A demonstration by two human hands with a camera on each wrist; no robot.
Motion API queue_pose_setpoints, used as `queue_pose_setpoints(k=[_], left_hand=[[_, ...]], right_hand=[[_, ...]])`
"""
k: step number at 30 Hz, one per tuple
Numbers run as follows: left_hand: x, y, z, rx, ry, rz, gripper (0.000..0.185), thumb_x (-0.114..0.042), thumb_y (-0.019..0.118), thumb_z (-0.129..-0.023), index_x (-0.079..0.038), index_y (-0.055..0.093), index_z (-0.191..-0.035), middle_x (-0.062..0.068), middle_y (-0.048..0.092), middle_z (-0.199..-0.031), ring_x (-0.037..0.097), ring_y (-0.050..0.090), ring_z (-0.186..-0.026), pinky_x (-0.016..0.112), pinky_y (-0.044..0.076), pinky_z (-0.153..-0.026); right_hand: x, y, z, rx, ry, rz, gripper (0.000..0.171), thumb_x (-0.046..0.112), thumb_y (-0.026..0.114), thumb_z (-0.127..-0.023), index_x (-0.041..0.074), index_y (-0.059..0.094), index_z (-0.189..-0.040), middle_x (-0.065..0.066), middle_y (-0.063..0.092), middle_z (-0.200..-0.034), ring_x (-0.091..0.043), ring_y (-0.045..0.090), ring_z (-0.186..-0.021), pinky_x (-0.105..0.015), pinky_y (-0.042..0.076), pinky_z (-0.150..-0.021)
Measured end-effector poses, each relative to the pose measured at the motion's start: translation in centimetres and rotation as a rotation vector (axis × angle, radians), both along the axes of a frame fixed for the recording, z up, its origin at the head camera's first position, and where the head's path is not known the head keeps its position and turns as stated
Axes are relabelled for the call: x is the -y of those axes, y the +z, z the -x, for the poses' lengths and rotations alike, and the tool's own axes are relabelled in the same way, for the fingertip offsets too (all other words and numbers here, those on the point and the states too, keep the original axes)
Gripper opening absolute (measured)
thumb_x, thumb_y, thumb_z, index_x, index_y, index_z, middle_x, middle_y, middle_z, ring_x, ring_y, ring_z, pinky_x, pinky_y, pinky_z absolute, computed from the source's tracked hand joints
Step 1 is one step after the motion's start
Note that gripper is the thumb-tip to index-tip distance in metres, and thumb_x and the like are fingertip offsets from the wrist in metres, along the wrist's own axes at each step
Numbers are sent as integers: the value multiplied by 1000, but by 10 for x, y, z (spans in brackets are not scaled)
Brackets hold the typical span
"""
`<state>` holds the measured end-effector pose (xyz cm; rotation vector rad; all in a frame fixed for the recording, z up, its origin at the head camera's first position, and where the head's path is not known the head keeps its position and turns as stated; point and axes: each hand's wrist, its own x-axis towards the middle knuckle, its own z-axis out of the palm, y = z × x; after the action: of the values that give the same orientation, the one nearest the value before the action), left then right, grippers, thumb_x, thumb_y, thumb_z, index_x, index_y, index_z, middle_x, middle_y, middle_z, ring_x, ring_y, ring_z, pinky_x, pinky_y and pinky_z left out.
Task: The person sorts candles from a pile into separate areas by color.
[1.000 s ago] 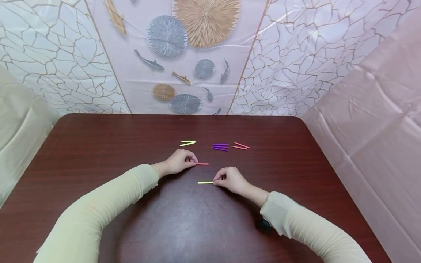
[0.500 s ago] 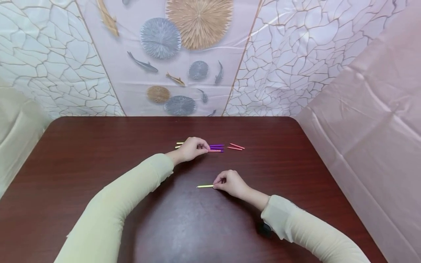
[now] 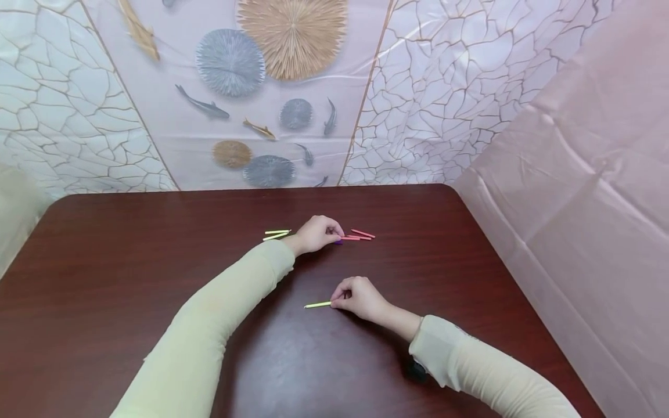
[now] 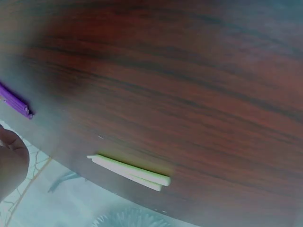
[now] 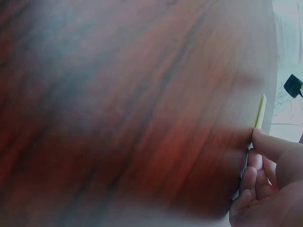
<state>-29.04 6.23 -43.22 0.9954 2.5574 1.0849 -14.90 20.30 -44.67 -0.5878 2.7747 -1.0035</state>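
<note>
Yellow-green stick [image 3: 317,304] pinched by right hand [image 3: 359,298]; red sticks [image 3: 359,235] lie beyond.

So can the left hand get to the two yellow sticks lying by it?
Probably yes. The left hand is right beside the two yellow sticks, with only bare table between them. But its fingers already pinch a red stick, so it may need to let go first.

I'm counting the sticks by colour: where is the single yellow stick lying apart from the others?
In the head view, the yellow stick lies on the table near its middle, its right end pinched by the right hand, nearer the person than the pink sticks.
</note>
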Motion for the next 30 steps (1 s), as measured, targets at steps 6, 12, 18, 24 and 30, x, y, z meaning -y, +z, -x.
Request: queue_pose_setpoints(k=[6,12,18,24,30], left_hand=[[-14,1,1,-22,-1,105,10,-13,63,-88,-9,71,-93,3,71,-90,12,61,-81,25,48,-78],[-30,0,0,-30,-13,203,11,-18,61,-90,-14,70,-95,-1,70,-97,13,60,-89,28,47,-84],[-38,-5,0,-45,6,239,10,-19,62,-90,-16,70,-93,-2,70,-97,12,61,-91,29,47,-85],[-41,-7,1,-67,67,268,7,-18,63,-88,-16,69,-90,-3,68,-88,12,61,-85,30,48,-80],[-44,-9,3,-76,96,266,5,-18,64,-86,-16,69,-87,-2,67,-83,13,61,-82,30,48,-77]], right_hand=[[-1,-2,-1,-15,17,3,5,12,76,-73,8,72,-73,1,66,-67,6,43,-59,-14,39,-57],[-2,-1,0,-23,23,7,4,11,76,-72,9,72,-73,1,66,-67,5,43,-59,-14,40,-57],[-1,-2,1,-10,30,11,3,11,76,-73,10,73,-74,2,64,-66,5,42,-60,-14,40,-58],[-2,-2,1,-13,40,5,4,11,77,-73,10,73,-73,3,65,-67,5,44,-60,-14,40,-59],[-4,-1,2,-13,44,-1,4,12,77,-73,10,73,-73,3,62,-65,6,44,-60,-13,41,-59]])
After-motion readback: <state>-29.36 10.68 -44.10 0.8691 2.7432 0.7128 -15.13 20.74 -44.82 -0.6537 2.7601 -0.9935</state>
